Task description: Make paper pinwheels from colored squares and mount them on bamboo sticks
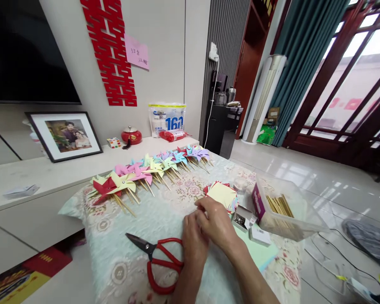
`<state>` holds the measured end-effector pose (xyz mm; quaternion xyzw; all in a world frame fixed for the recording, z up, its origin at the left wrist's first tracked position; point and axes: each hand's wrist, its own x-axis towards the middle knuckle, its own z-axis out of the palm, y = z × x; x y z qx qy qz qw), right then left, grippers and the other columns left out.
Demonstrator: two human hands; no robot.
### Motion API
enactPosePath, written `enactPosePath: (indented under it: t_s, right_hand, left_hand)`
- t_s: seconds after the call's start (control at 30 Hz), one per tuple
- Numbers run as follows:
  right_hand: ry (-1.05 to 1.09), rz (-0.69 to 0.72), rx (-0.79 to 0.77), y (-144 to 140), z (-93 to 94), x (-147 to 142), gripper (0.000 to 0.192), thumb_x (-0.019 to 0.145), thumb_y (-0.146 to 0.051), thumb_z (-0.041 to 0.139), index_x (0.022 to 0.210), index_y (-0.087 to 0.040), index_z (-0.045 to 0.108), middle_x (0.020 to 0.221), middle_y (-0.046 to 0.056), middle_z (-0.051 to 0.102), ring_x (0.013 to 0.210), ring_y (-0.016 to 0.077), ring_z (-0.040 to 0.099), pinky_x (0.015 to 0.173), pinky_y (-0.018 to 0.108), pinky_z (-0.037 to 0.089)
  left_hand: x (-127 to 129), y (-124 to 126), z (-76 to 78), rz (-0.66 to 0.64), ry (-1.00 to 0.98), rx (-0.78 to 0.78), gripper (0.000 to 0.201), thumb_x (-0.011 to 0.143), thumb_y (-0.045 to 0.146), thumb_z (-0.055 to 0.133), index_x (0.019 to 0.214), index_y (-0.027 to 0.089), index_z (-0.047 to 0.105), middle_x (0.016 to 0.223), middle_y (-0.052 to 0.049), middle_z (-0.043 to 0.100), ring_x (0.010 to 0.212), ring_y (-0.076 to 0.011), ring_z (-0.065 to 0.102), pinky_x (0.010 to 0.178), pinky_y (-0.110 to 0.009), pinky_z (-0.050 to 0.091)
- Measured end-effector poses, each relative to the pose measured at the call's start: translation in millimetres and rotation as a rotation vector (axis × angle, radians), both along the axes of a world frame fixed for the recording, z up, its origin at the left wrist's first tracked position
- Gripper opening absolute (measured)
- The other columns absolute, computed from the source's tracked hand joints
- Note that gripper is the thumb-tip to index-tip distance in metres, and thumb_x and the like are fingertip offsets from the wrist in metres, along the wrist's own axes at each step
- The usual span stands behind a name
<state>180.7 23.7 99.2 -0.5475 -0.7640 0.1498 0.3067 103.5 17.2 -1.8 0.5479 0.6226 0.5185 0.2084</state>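
Hands pressed together, left hand (193, 240) and right hand (217, 226) curled closed over something hidden, just below the paper squares (222, 194) and beside the red scissors (160, 261); probably mid-fold, next needing a stick (280, 205).

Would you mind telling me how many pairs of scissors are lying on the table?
1: the red-handled metal scissors lie on the floral tablecloth, just left of the left hand. Another pair could be hidden beneath the hands or papers.
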Motion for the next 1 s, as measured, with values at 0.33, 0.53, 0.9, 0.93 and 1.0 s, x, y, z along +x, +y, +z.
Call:
enactPosePath:
  t_s: [0.33, 0.53, 0.9, 0.93, 1.0]
  right_hand:
    - [-0.247, -0.358, 0.220, 32, -45.7, 76, 0.025, 0.093, -0.021, 0.050, 0.109, -0.019, 0.069, 0.111, 0.014, 0.072, 0.108, 0.0319, 0.063, 0.090, 0.042, 0.046]
    - [-0.300, -0.279, 0.204, 33, -51.8, 81, 0.040, 0.090, -0.023, 0.056, 0.129, -0.020, 0.061, 0.134, 0.015, 0.065, 0.126, 0.0326, 0.057, 0.100, 0.047, 0.042]
    - [-0.347, -0.283, 0.067, 35, -57.9, 87, 0.041, 0.092, -0.024, 0.056, 0.133, -0.019, 0.059, 0.137, 0.016, 0.064, 0.128, 0.0340, 0.056, 0.105, 0.057, 0.034]
    - [-0.348, -0.283, 0.056, 35, -57.4, 88, 0.041, 0.092, -0.024, 0.056, 0.133, -0.019, 0.059, 0.136, 0.016, 0.065, 0.126, 0.0343, 0.057, 0.105, 0.058, 0.034]
    - [-0.349, -0.279, 0.035, 35, -55.6, 88, 0.041, 0.093, -0.023, 0.057, 0.133, -0.019, 0.060, 0.134, 0.015, 0.066, 0.125, 0.0347, 0.058, 0.105, 0.058, 0.033]
  left_hand:
    - [1, -5, -3.3, -0.035, 0.063, -0.116, 0.044, 0.076, -0.002, 0.046, 0.116, 0.013, 0.059, 0.108, -0.012, 0.063, 0.100, -0.0246, 0.063, 0.089, -0.036, 0.050]
    - [1, -9, -5.3, -0.070, 0.080, -0.079, 0.043, 0.077, -0.003, 0.044, 0.115, 0.011, 0.059, 0.108, -0.013, 0.062, 0.101, -0.0252, 0.063, 0.090, -0.037, 0.050]
    - [-2, -12, -11.4, -0.042, 0.112, -0.036, 0.044, 0.074, -0.006, 0.044, 0.111, 0.011, 0.061, 0.106, -0.013, 0.061, 0.104, -0.0258, 0.062, 0.092, -0.039, 0.051]
    - [-3, -12, -10.3, -0.040, 0.111, -0.051, 0.044, 0.074, -0.006, 0.044, 0.111, 0.011, 0.061, 0.106, -0.013, 0.061, 0.105, -0.0258, 0.062, 0.092, -0.039, 0.051]
    - [-3, -12, -8.8, -0.037, 0.115, -0.066, 0.044, 0.074, -0.006, 0.045, 0.111, 0.012, 0.061, 0.106, -0.012, 0.061, 0.106, -0.0259, 0.062, 0.092, -0.039, 0.052]
